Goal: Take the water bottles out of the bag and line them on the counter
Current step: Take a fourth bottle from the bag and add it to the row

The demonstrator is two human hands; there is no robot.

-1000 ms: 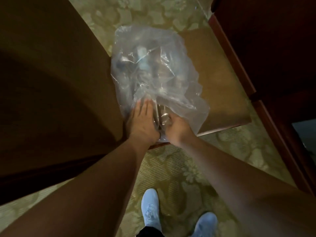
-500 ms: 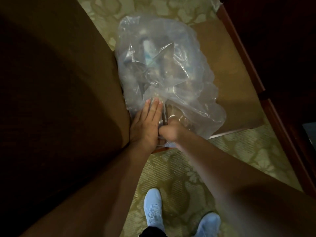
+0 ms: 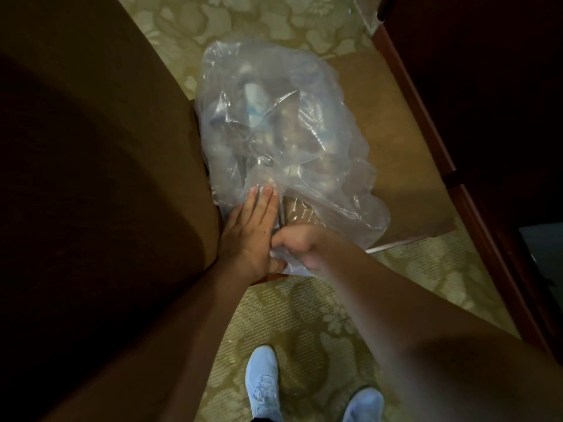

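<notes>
Dark brown surface: broad, curved near edge, fills the left side of the room from where I stand; mostly in shadow.

Carpet: pale green-gold with a leaf and flower pattern, runs underfoot and on past the far side of the bag.

Dark reddish wooden furniture: tall edge along the right side.

Low tan platform: flat, sits between the brown surface and the wooden furniture; bears the bag.

Bag: clear crinkled plastic, lying on the platform against the brown surface, its mouth toward the person.

Water bottles: inside the bag, still wrapped; one pale body with a bluish label shows through near the far left, the rest are only blurred shapes, so how many there are I cannot tell.

Left hand: flat and spread, palm down, fingers together, pressing the near left part of the bag; fingertips reach onto the plastic.

Right hand: curled into a fist, bunching plastic at the bag's near edge, knuckles touching the left hand.

Shoes: a pair, light blue, on the carpet below the arms.
</notes>
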